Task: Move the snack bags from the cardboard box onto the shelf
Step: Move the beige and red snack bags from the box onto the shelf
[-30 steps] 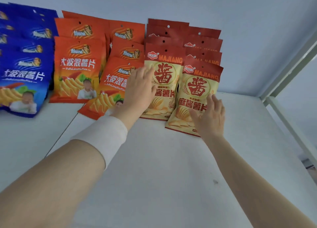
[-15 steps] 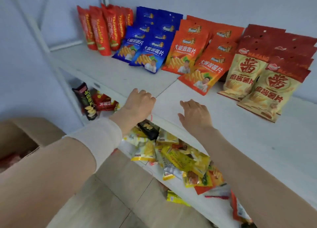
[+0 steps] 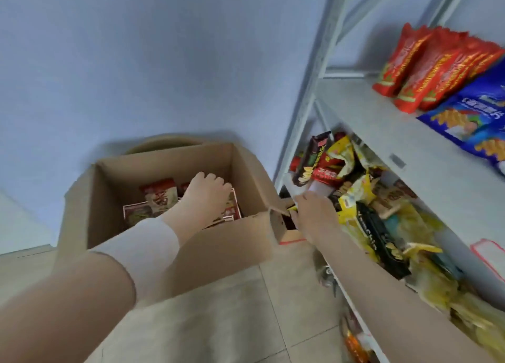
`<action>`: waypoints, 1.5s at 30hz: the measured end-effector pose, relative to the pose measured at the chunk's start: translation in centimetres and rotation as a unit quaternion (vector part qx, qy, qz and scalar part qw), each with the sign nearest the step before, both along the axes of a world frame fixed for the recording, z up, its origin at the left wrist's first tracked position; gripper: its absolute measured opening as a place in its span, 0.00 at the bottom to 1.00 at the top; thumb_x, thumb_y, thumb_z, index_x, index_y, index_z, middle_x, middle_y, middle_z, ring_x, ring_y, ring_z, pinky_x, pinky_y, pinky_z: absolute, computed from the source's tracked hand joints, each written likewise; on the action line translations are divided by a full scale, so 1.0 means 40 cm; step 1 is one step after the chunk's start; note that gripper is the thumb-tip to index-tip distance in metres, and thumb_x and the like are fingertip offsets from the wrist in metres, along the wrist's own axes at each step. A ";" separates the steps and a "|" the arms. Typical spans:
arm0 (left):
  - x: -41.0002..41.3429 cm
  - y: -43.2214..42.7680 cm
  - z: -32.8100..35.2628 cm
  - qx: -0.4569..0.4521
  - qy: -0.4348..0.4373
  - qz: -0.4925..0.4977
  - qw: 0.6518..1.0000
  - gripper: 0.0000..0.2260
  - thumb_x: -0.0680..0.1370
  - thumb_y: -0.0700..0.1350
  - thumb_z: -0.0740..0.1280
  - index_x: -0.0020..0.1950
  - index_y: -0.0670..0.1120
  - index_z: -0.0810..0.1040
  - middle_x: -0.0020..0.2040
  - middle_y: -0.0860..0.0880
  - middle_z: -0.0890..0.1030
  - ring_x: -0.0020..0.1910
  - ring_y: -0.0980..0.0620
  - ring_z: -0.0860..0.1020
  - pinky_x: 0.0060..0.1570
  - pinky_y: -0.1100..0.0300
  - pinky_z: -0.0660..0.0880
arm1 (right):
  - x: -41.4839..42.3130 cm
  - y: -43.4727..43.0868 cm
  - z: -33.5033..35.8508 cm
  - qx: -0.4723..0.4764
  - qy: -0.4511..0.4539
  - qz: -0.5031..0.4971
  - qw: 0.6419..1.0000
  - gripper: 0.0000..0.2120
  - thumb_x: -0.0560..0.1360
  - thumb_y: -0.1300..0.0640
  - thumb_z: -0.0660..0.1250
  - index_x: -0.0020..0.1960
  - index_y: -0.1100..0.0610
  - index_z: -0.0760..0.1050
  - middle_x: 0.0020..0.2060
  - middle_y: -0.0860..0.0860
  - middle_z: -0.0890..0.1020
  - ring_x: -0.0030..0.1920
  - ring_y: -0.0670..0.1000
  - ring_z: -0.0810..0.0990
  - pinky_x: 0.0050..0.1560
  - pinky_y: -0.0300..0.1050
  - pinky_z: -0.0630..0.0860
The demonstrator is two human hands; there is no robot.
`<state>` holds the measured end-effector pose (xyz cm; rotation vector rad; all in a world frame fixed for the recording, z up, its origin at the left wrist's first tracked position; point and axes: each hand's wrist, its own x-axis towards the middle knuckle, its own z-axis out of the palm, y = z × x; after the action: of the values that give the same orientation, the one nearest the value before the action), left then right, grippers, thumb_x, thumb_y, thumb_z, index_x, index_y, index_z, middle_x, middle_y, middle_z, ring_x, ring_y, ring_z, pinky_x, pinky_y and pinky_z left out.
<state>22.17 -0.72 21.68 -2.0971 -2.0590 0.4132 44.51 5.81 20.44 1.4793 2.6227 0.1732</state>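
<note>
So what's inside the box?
Snack bags lie inside the box. The left hand reaches in and covers some; what lies beneath them is hidden.

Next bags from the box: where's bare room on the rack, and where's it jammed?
Free: the upper shelf, bare from its corner post to the red bags and along the front ahead of the blue bags. Crowded: the lower shelf, heaped with loose packets.

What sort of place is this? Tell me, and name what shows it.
Probably a small shop or stockroom: a metal shelf rack with red snack bags and blue snack bags lined up, loose packets heaped on the shelf below, and an open cardboard box on the floor.
</note>
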 end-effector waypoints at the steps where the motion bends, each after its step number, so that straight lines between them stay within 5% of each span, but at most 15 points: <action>1: -0.074 -0.018 -0.032 -0.005 -0.005 0.018 1.000 0.14 0.80 0.46 0.56 0.64 0.47 0.70 0.61 0.48 0.76 0.61 0.47 0.73 0.55 0.54 0.67 | -0.067 0.004 -0.034 -0.015 -0.001 0.012 1.000 0.16 0.79 0.51 0.54 0.64 0.55 0.69 0.60 0.52 0.74 0.60 0.53 0.72 0.54 0.46 0.68; 7: -0.388 -0.068 -0.214 -0.060 -0.048 0.136 0.988 0.15 0.80 0.48 0.57 0.66 0.47 0.69 0.63 0.48 0.76 0.62 0.47 0.73 0.58 0.54 0.69 | -0.369 0.031 -0.210 -0.112 0.009 0.057 0.992 0.17 0.79 0.50 0.56 0.65 0.54 0.70 0.61 0.51 0.75 0.62 0.52 0.72 0.60 0.48 0.68; 15: -0.534 0.037 -0.476 -0.145 -0.180 0.284 0.930 0.14 0.79 0.46 0.59 0.64 0.47 0.70 0.60 0.48 0.77 0.60 0.47 0.74 0.56 0.55 0.70 | -0.578 0.211 -0.430 -0.226 -0.025 0.078 0.971 0.18 0.79 0.49 0.57 0.66 0.55 0.69 0.62 0.52 0.74 0.63 0.52 0.71 0.62 0.48 0.68; 18: -0.567 0.098 -0.569 -0.164 -0.266 0.372 0.874 0.16 0.78 0.49 0.61 0.65 0.46 0.68 0.60 0.46 0.77 0.60 0.46 0.75 0.56 0.53 0.71 | -0.628 0.276 -0.527 -0.280 -0.042 0.064 0.957 0.21 0.79 0.49 0.57 0.69 0.55 0.65 0.64 0.52 0.73 0.64 0.52 0.71 0.63 0.47 0.68; 22: -0.617 0.164 -0.693 -0.150 -0.400 0.497 0.755 0.21 0.78 0.51 0.63 0.67 0.45 0.66 0.61 0.44 0.76 0.59 0.44 0.75 0.53 0.52 0.73 | -0.678 0.332 -0.655 -0.362 -0.054 -0.003 0.931 0.24 0.78 0.47 0.59 0.71 0.54 0.63 0.66 0.52 0.71 0.65 0.53 0.71 0.63 0.48 0.70; 27: -0.706 0.256 -0.885 -0.017 -0.540 0.623 0.566 0.29 0.75 0.51 0.68 0.72 0.42 0.61 0.68 0.43 0.72 0.66 0.43 0.71 0.62 0.52 0.68 | -0.745 0.419 -0.838 -0.436 0.019 -0.148 0.888 0.28 0.75 0.44 0.64 0.71 0.54 0.63 0.65 0.54 0.72 0.64 0.55 0.72 0.60 0.51 0.73; 30: -0.752 0.303 -0.999 0.086 -0.577 0.645 0.493 0.29 0.74 0.51 0.70 0.70 0.44 0.65 0.67 0.43 0.73 0.67 0.44 0.71 0.64 0.54 0.67 | -0.773 0.475 -0.944 -0.426 0.079 -0.205 0.878 0.30 0.72 0.45 0.68 0.70 0.55 0.64 0.65 0.55 0.72 0.65 0.57 0.71 0.62 0.54 0.71; 33: -0.768 0.312 -1.067 0.130 -0.573 0.649 0.483 0.27 0.72 0.51 0.72 0.66 0.44 0.70 0.62 0.44 0.77 0.62 0.46 0.74 0.62 0.51 0.71 | -0.795 0.500 -1.021 -0.427 0.096 -0.263 0.860 0.32 0.69 0.44 0.71 0.67 0.56 0.67 0.63 0.55 0.74 0.64 0.57 0.72 0.62 0.57 0.72; 37: -0.777 0.303 -1.111 0.117 -0.610 0.644 0.446 0.26 0.70 0.49 0.74 0.65 0.44 0.70 0.55 0.49 0.79 0.52 0.53 0.76 0.50 0.59 0.74 | -0.815 0.496 -1.070 -0.412 0.148 -0.312 0.843 0.29 0.67 0.48 0.75 0.62 0.59 0.69 0.58 0.57 0.78 0.58 0.59 0.77 0.56 0.51 0.74; 41: -0.791 0.297 -1.111 0.076 -0.667 0.612 0.418 0.15 0.71 0.45 0.73 0.55 0.50 0.74 0.46 0.56 0.79 0.43 0.62 0.77 0.36 0.70 0.73 | -0.818 0.507 -1.077 -0.451 0.171 -0.343 0.806 0.26 0.66 0.50 0.76 0.59 0.58 0.72 0.55 0.55 0.81 0.54 0.56 0.79 0.47 0.43 0.71; 45: -0.780 0.280 -1.077 0.038 -0.705 0.582 0.404 0.08 0.72 0.47 0.72 0.47 0.56 0.76 0.43 0.61 0.80 0.42 0.64 0.78 0.34 0.73 0.72 | -0.801 0.507 -1.046 -0.529 0.183 -0.318 0.765 0.21 0.69 0.51 0.73 0.60 0.55 0.75 0.56 0.53 0.81 0.50 0.52 0.79 0.50 0.44 0.73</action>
<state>-9.03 10.49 -21.39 0.1124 -3.6804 -2.0281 12.47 26.07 -21.39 1.7866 1.5663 -1.4956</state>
